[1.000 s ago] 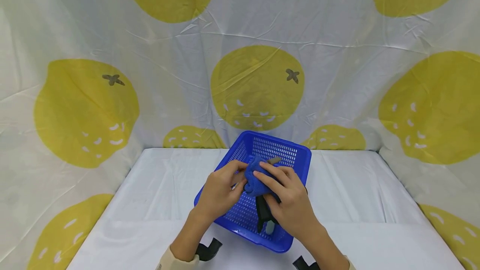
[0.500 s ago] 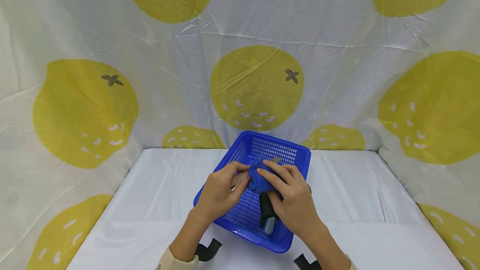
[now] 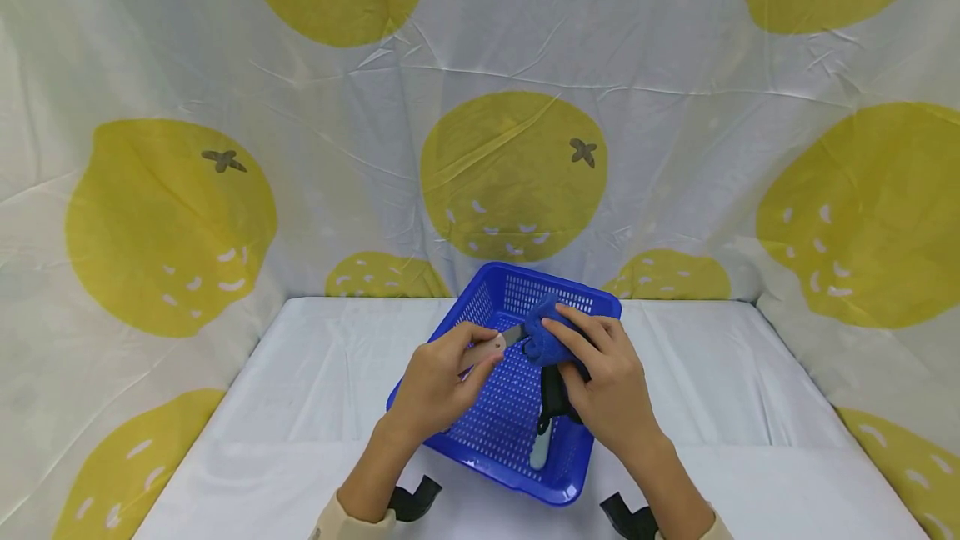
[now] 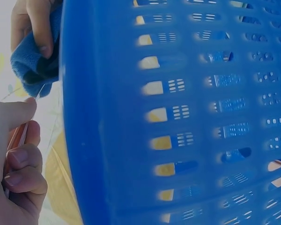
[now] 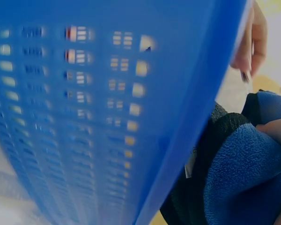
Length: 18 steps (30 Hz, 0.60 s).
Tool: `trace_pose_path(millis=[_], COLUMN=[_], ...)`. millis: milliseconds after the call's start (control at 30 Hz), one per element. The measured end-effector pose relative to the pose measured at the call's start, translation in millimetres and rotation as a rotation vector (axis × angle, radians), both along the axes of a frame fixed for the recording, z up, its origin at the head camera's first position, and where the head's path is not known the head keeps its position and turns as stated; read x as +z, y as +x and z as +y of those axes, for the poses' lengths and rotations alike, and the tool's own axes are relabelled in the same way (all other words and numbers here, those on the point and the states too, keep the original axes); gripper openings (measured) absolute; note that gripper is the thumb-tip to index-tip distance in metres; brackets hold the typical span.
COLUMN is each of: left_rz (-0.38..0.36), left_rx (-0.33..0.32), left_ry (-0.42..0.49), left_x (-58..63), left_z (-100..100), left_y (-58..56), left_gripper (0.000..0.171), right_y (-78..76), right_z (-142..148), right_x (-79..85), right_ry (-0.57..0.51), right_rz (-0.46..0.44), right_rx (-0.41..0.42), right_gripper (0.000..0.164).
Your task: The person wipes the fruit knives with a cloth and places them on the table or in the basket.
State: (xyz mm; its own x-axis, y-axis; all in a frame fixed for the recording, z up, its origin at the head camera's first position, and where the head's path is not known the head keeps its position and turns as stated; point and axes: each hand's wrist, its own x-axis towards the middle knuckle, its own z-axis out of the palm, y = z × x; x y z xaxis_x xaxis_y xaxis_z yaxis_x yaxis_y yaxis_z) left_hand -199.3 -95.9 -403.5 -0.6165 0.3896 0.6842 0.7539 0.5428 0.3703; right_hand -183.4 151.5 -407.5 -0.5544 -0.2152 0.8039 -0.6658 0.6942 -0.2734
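My left hand (image 3: 444, 380) pinches the pale handle of a knife (image 3: 483, 351) between thumb and fingers, with its short blade pointing right. My right hand (image 3: 611, 386) grips a bunched blue cloth (image 3: 547, 332) with black edging, whose near side sits right at the blade's tip. A black part of the cloth hangs below the right hand. The cloth's terry surface (image 5: 241, 173) fills the right side of the right wrist view. In the left wrist view, curled fingers (image 4: 25, 164) hold the knife, its handle mostly hidden by them. Both hands are over a blue basket (image 3: 480, 461).
A pale blue-grey handle (image 3: 541, 448) lies in the basket near its front right, partly under the black cloth part. The basket stands on a white-covered table (image 3: 337, 373). Behind it hangs a white curtain (image 3: 660, 190) printed with yellow lemons.
My right hand has moved right with the cloth, away from the left hand. The knife's blade, earlier covered by the cloth, now shows. More of the pale handle in the basket is visible.
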Motion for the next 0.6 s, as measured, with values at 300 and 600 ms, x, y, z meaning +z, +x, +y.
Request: trace_pose_path(millis=[300,600], left_rz=[-0.027,-0.043], left_rx=[0.031,0.042], left_ry=[-0.002,0.010], left_x=[-1.4,-0.8], left_z=[-2,-2], left_y=[-2.0,-1.2], left_gripper=[0.023,0.024], right_y=[-7.7,-4.2], right_z=[24,25], right_x=[4.4,6.5], right_ry=[-0.052,-0.087], right_rz=[-0.016,-0.005], right_rx=[-0.086,-0.074], right_gripper=[0.050,0.051])
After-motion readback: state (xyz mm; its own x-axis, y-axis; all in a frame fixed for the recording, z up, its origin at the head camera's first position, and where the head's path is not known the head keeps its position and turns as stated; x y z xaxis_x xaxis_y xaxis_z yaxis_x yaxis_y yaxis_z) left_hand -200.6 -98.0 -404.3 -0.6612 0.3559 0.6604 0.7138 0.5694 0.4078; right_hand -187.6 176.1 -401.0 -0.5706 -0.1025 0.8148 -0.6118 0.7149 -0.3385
